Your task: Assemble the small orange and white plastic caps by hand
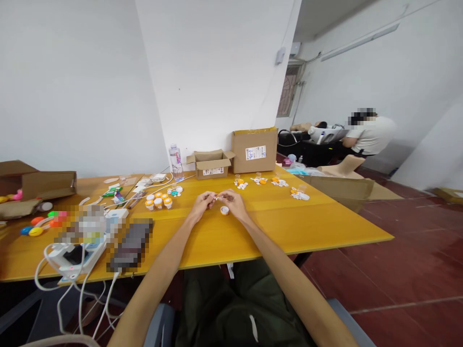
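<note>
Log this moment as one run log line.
left hand: pinching small white part | right hand: pinching same part | orange-and-white cap: on yellow table below hands | orange-lidded vials: left

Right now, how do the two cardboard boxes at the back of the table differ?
The smaller cardboard box has its top flaps open; the taller cardboard box is shut, with tape along its top edge. The smaller one is low and sits left, near the water bottle; the taller one stands right. Both are brown, bear white labels and rest on the yellow table.
</note>
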Demonstrator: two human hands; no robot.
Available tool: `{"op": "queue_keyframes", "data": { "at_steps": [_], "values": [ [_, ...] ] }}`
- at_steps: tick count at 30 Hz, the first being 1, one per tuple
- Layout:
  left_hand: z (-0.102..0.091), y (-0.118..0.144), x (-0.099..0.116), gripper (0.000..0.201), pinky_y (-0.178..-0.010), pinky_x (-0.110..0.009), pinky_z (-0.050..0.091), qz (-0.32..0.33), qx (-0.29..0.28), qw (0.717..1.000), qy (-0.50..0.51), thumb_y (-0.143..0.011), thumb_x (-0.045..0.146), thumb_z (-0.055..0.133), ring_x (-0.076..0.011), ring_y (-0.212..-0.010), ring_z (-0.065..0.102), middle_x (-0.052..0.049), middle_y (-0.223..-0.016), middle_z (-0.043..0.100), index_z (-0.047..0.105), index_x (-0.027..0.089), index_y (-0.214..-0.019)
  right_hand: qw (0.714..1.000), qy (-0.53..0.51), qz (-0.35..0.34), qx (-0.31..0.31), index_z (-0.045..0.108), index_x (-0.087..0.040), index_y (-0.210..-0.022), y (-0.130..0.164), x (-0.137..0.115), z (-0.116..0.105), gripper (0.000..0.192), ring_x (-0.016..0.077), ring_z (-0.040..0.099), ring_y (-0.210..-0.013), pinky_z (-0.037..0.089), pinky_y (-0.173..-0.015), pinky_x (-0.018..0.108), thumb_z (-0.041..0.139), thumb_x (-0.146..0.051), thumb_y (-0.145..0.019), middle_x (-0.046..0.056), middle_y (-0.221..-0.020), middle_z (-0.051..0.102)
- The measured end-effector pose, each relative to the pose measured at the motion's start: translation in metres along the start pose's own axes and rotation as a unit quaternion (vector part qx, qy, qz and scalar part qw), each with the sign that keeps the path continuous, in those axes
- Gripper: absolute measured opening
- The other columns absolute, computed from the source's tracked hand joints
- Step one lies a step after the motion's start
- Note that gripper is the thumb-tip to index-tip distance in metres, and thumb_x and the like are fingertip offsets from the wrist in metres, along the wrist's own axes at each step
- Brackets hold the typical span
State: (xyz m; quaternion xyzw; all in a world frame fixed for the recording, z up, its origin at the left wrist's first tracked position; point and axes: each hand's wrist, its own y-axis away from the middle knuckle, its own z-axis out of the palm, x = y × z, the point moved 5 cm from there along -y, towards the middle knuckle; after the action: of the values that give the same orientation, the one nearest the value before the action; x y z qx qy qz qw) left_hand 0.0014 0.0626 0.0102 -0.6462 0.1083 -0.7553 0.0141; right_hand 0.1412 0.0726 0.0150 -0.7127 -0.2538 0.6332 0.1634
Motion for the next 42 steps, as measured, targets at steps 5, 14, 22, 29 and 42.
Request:
{"op": "queue_keyframes", "data": {
  "at_steps": [5,14,22,29,42],
  "values": [
    [0.001,0.001,0.001,0.034,-0.045,-0.020,0.030,0.008,-0.003,1.000,-0.026,-0.067,0.047,0.076,-0.0067,-0.046,0.041,0.005,-0.054,0.048,0.063,0.016,-0.067,0.999,0.032,-0.021,-0.014,0.072,-0.024,-0.073,0.002,-0.004,0.003,0.009,0.0199,0.062,-0.078,0.050,-0.076,0.033,0.066,-0.030,-0.074,0.003,-0.077,0.068],
    [0.007,0.003,0.003,0.044,-0.057,-0.022,0.043,0.015,-0.043,0.998,-0.037,-0.064,0.059,0.074,-0.0094,-0.056,0.053,0.002,-0.062,0.058,0.063,0.016,-0.070,0.999,0.017,0.007,-0.048,0.066,-0.022,-0.069,0.006,-0.007,0.010,0.003,0.0183,0.064,-0.070,0.051,-0.070,0.031,0.064,-0.022,-0.072,0.001,-0.071,0.068],
    [0.004,0.003,0.003,0.044,-0.054,-0.021,0.044,-0.001,-0.003,1.000,-0.006,-0.058,0.052,0.081,-0.0095,-0.051,0.055,0.004,-0.057,0.060,0.056,0.018,-0.070,0.998,0.004,0.020,-0.064,0.060,-0.023,-0.067,0.008,-0.011,0.012,0.011,0.0178,0.065,-0.064,0.053,-0.066,0.030,0.066,-0.031,-0.072,0.000,-0.065,0.068],
    [0.002,0.002,0.000,0.040,-0.058,-0.024,0.047,-0.001,0.000,1.000,-0.005,-0.059,0.049,0.081,-0.0116,-0.056,0.059,0.000,-0.058,0.064,0.059,0.016,-0.063,0.999,0.015,-0.002,-0.044,0.061,-0.022,-0.067,0.007,-0.011,0.010,0.011,0.0180,0.065,-0.064,0.053,-0.066,0.031,0.065,-0.032,-0.072,0.000,-0.066,0.067],
    [0.002,0.002,-0.003,0.030,-0.073,-0.030,0.053,-0.013,-0.008,1.000,0.005,-0.052,0.029,0.088,-0.0162,-0.069,0.067,-0.005,-0.074,0.073,0.068,0.015,-0.070,0.999,-0.014,0.038,0.020,0.063,-0.021,-0.072,0.003,0.002,-0.001,0.013,0.0187,0.067,-0.072,0.054,-0.070,0.032,0.067,-0.033,-0.069,0.002,-0.076,0.071]
  ]
}}
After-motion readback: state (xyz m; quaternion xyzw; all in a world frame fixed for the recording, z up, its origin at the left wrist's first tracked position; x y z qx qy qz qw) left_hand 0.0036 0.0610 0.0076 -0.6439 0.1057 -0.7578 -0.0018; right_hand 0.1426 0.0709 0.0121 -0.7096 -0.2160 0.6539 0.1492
